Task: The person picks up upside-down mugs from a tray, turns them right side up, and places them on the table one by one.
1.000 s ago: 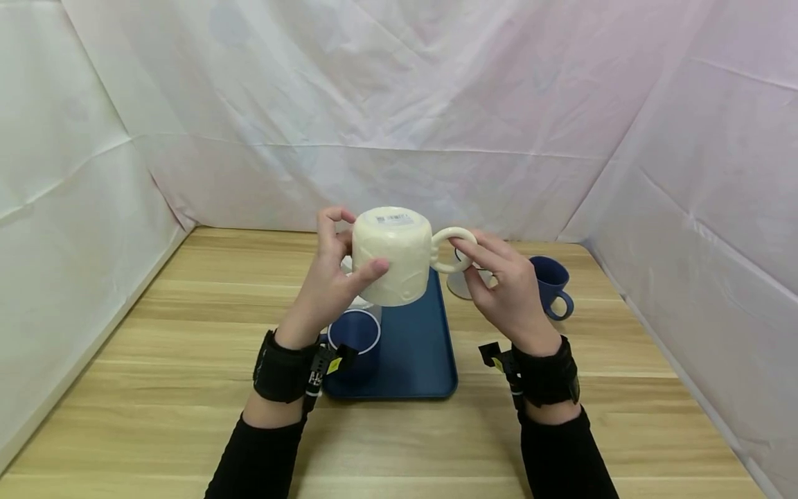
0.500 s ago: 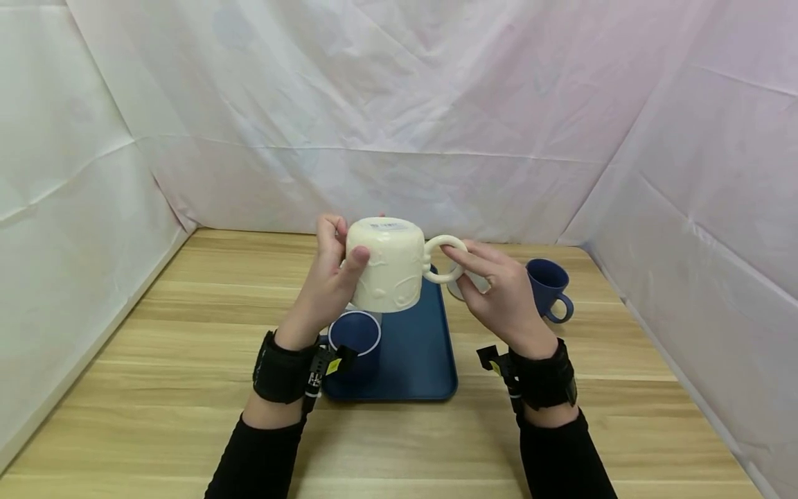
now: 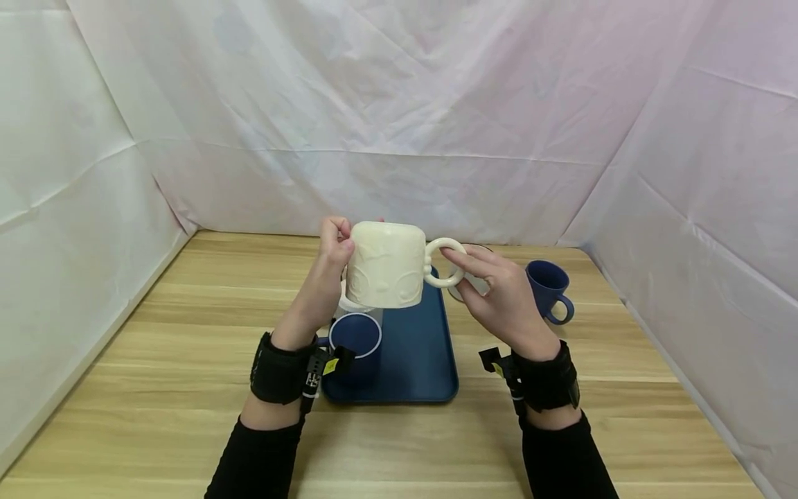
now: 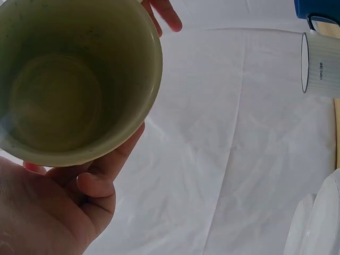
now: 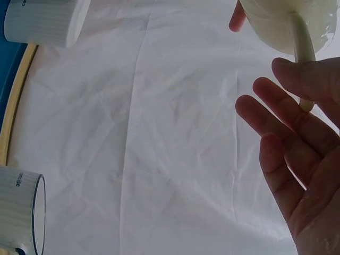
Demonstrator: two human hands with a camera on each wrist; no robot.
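A cream embossed mug (image 3: 385,265) is held bottom-up in the air above a dark blue tray (image 3: 414,346). My left hand (image 3: 335,244) grips its left side, fingers curled round the body. In the left wrist view the mug's inside (image 4: 58,85) faces the camera, with my left hand (image 4: 79,180) wrapped under its rim. My right hand (image 3: 460,269) reaches its straight fingers to the ring handle (image 3: 444,263). In the right wrist view the fingers (image 5: 289,133) are spread and one touches the handle (image 5: 303,50).
A blue mug with a white rim (image 3: 355,341) stands on the tray's near left, and a white mug (image 3: 350,303) peeks out behind it. On the wooden table (image 3: 156,360) to the right are another blue mug (image 3: 548,287) and a pale cup (image 3: 474,283). White sheets wall in three sides.
The cream mug has sunk a little and tipped so its labelled base no longer faces me. My left thumb has left the mug's front. My right hand has stayed at the handle.
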